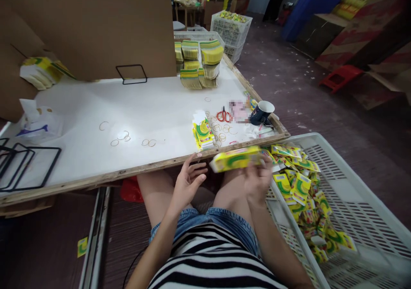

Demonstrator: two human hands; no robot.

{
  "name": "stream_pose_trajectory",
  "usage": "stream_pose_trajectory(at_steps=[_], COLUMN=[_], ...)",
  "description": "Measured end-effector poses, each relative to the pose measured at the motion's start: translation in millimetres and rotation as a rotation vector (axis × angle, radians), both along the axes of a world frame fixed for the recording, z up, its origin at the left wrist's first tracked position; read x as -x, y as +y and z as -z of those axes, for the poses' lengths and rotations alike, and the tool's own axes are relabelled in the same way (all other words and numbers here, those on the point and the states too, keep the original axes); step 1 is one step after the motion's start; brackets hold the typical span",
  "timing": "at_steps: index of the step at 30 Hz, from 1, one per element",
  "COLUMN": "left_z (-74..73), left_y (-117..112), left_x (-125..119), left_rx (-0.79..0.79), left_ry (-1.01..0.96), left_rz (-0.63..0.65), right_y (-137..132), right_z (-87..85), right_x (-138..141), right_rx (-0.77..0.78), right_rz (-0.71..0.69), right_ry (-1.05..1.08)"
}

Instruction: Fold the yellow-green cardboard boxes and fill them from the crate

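My right hand (257, 180) grips a small yellow and green carton (236, 158), blurred by motion, just past the table's front edge. To its left is my left hand (190, 180), fingers apart and holding nothing, over my lap. On the table near my left hand lies a small pile of flat yellow and white cartons (203, 132). Several thin rubber bands (221, 137) are scattered beside that pile. At my right, a white plastic crate (369, 186) holds a heap of yellow cartons (302, 188).
Red-handled scissors (224, 116) and a dark mug (261, 112) are at the table's right. Bundled flat cartons (201, 64) stand at the back. Black wire frames (30, 165) and a tissue pack (38, 122) sit at left. A red stool (342, 77) is on the floor.
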State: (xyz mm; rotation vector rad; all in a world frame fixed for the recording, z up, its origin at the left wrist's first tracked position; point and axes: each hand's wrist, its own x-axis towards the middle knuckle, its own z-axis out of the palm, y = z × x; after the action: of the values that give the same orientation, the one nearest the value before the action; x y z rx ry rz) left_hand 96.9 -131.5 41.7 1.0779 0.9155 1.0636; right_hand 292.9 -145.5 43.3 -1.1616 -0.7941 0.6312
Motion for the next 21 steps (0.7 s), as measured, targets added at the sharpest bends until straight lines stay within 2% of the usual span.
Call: stream_pose_trajectory(at_steps=[1, 2, 3, 5, 8, 11, 13, 17, 19, 21], left_z=[1.6, 3.1, 4.3, 5.7, 5.4, 5.8, 7.6, 12.4, 14.1, 14.8], left_y=[1.6, 2.9, 3.9, 4.3, 1.6, -2.4, -4.3, -5.2, -4.3, -2.9], left_x=[1.4, 2.3, 2.4, 0.6, -2.1, 3.5, 11.8, 25.9, 27.1, 25.3], left_rx=[-0.003, -0.003, -0.001, 0.001, -0.007, -0.016, -0.011, 0.009, 0.016, 0.021], left_ry=[0.007, 0.017, 0.025, 0.040, 0.076, 0.121, 0.143, 0.185, 0.200, 0.197], left_rz=[-0.038, -0.067, -0.081, -0.071, -0.009, -0.013, -0.055, -0.131, -0.138, -0.122], right_y=[0.5, 3.1, 8.2, 26.5, 71.4, 118.1, 137.7, 144.7, 141.2, 138.0], right_z=[-0.2, 0.2, 1.5, 7.5, 22.4, 36.7, 44.1, 54.0, 55.2, 53.2], right_x=[-6.5, -11.3, -13.5, -9.0, 14.0, 37.2, 46.9, 55.7, 57.6, 58.6], right_rx=[-0.078, -0.120, -0.121, -0.033, 0.090, 0.288, 0.402, 0.483, 0.455, 0.389], right_rz=[0.154, 0.231, 0.236, 0.118, -0.026, -0.017, -0.033, 0.007, 0.045, 0.053], right_ry=[0.028, 0.041, 0.032, -0.031, -0.150, -0.545, -0.749, -0.883, -0.852, -0.720])
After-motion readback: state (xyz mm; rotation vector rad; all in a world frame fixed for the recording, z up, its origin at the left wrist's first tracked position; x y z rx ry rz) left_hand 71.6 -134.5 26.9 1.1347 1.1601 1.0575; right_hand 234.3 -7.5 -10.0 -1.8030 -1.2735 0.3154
